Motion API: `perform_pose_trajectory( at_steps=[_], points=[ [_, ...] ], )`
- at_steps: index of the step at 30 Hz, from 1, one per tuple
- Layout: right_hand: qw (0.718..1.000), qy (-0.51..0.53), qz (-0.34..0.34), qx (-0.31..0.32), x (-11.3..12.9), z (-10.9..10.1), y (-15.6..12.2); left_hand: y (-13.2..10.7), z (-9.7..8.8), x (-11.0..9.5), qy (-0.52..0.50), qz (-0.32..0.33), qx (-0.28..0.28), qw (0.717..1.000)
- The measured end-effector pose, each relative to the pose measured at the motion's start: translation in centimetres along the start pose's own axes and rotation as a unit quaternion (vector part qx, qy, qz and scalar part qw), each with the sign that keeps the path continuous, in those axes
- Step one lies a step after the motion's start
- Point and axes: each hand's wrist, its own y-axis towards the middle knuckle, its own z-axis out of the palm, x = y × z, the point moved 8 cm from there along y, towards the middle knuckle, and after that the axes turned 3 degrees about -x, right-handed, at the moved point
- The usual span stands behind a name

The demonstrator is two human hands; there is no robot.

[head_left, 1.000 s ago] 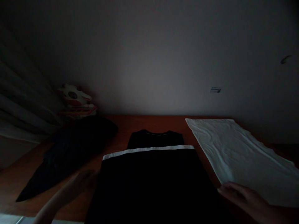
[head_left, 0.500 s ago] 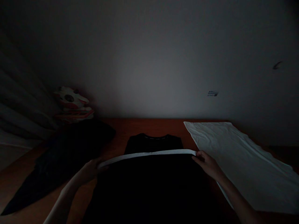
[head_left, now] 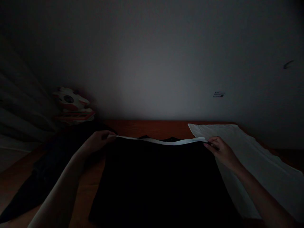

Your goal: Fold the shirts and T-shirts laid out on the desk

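A black garment with a white band along its folded edge lies on the wooden table in front of me. My left hand pinches the left end of the white band. My right hand pinches the right end. Both hands hold that edge stretched between them, close to the garment's collar, which is almost covered. The room is very dark.
A white cloth lies flat at the right. A dark garment is spread at the left. A white and red object sits at the back left by the wall. Folds of a curtain hang at the far left.
Both hands came in from the near edge, took hold of the white-banded edge, and carried it away from me toward the collar, which now shows only as a sliver.
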Motion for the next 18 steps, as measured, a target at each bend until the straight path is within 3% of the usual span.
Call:
perform_pose_trajectory(
  at_steps=[4, 6, 7, 9, 11, 15, 18],
  points=[
    [0.996, -0.056, 0.049, -0.055, -1.9, 0.7, 3.3, 3.8, 1.3, -1.1, 0.003, 0.015, -0.131, 0.991],
    [0.992, -0.106, 0.053, -0.037, -2.4, 1.7, 2.7, 3.6, 3.4, -1.1, 0.038, 0.025, -0.153, 0.987],
    [0.991, -0.126, 0.036, -0.021, -2.3, 2.1, 1.8, 2.8, 4.7, -1.0, 0.062, 0.037, -0.138, 0.988],
    [0.989, -0.146, -0.022, 0.004, -1.6, 2.3, -1.3, -0.2, 7.3, -0.2, 0.101, 0.065, -0.084, 0.989],
    [0.987, -0.158, -0.036, 0.017, -1.7, 1.3, -5.4, -4.5, 8.5, 1.6, 0.119, 0.06, -0.051, 0.99],
    [0.973, -0.196, 0.094, 0.077, -5.1, -1.9, -13.3, -12.9, 8.2, 5.8, 0.109, -0.003, -0.006, 0.994],
    [0.975, -0.163, 0.093, 0.12, -5.8, -2.6, -16.9, -16.5, 7.9, 7.4, 0.06, -0.046, 0.016, 0.997]
  ],
)
